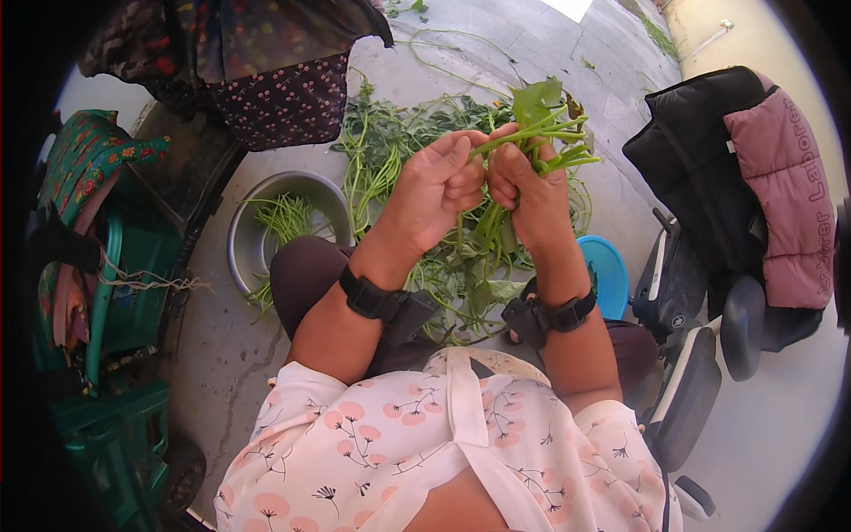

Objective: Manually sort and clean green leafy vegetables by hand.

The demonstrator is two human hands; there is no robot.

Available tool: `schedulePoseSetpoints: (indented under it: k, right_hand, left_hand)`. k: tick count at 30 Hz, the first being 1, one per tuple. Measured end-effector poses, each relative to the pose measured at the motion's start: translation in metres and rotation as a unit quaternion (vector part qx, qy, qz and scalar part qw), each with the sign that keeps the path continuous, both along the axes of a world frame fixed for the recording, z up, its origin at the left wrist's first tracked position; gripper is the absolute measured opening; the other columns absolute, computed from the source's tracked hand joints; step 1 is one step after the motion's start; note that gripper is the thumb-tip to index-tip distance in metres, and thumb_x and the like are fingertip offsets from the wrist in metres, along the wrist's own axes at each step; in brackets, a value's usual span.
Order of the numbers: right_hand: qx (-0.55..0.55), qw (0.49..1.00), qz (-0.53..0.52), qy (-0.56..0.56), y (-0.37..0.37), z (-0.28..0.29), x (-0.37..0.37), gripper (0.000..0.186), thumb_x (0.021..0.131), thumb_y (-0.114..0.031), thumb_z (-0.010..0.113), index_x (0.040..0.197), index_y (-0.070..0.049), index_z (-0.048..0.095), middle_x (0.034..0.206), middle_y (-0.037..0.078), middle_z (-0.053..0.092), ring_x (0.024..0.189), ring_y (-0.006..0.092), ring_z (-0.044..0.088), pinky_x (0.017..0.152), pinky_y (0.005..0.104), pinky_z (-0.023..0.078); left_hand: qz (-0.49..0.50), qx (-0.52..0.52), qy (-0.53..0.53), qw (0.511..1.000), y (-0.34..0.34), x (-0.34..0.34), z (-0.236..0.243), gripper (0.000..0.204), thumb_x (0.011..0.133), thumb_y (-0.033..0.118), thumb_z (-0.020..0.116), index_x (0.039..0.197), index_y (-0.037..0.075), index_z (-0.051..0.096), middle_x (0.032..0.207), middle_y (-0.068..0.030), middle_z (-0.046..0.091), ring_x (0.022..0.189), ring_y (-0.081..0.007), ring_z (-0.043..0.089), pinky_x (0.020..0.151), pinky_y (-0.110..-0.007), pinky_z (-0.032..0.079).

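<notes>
Both my hands meet in front of me, raised over a heap of leafy green vines [381, 155] on the floor. My right hand [534, 191] is closed around a bunch of green leafy stems [554, 129], whose cut ends stick out to the right. Leaves hang down below that fist. My left hand [443, 173] pinches a stem at the left side of the bunch, its fingers curled in. To the left of my knee stands a round metal bowl [238, 239] with thin green stems [288, 217] inside, some hanging over its near rim.
A blue plastic basin [612, 266] sits right of my right forearm. On the right is a wheeled seat [687, 390] with a black and pink padded jacket [709, 168]. Green crates [133, 266] and a cart with patterned cloth [284, 97] line the left.
</notes>
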State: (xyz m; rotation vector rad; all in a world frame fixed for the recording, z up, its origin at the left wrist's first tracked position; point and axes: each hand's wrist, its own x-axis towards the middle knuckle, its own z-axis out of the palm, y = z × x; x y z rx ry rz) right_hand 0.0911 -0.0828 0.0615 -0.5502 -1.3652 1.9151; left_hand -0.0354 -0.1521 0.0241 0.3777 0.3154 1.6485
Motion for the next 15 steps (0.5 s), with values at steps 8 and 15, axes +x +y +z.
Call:
schedulePoseSetpoints:
  k: [8, 15]
  right_hand:
    - [0.040, 0.999, -0.017, -0.011, -0.002, 0.004, -0.003, 0.011, 0.097, -0.014, 0.056, 0.103, -0.006, 0.053, 0.065, -0.005, 0.040, 0.053, 0.0038, 0.035, 0.045, 0.0193, 0.028]
    - [0.026, 0.996, -0.079, -0.026, -0.018, -0.002, -0.018, 0.008, 0.095, -0.010, 0.055, 0.103, -0.006, 0.056, 0.066, -0.005, 0.045, 0.053, 0.0028, 0.038, 0.045, 0.0194, 0.029]
  left_hand:
    - [0.108, -0.051, 0.177, 0.977, -0.004, 0.009, 0.018, 0.015, 0.096, 0.016, 0.057, 0.106, 0.005, 0.057, 0.066, 0.0057, 0.042, 0.052, -0.0024, 0.033, 0.045, -0.019, 0.027]
    - [0.143, -0.039, 0.113, 0.982, -0.003, 0.010, 0.009, 0.015, 0.098, 0.020, 0.054, 0.105, 0.006, 0.050, 0.065, 0.0077, 0.038, 0.050, -0.0009, 0.030, 0.044, -0.018, 0.025]
